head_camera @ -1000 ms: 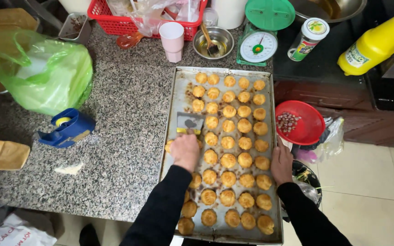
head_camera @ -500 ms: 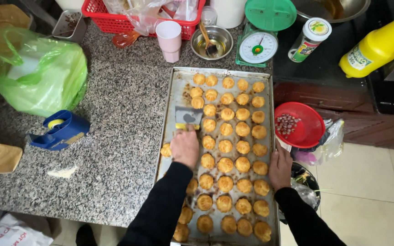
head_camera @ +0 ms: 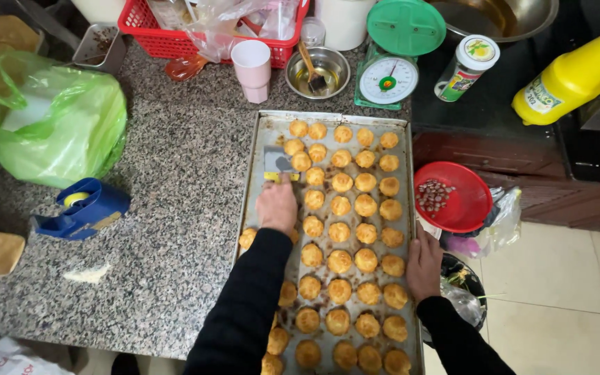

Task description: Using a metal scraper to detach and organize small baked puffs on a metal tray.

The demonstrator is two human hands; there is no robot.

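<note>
Hands working over a baking tray [head_camera: 257, 182] of golden pastries [head_camera: 340, 261].
Left hand [head_camera: 276, 205] is gripping a metal scraper [head_camera: 277, 162] with closed fingers; right hand [head_camera: 423, 263] is resting open on the tray's edge.

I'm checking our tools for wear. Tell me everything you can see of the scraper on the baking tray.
The scraper has a flat, pale metal blade that looks dull and smeared, with a yellow handle mostly hidden in the left hand. It lies low over the baking tray, in the upper left part, blade pointing away from the person, its edge beside the golden pastries. Its edge wear cannot be judged.
</note>
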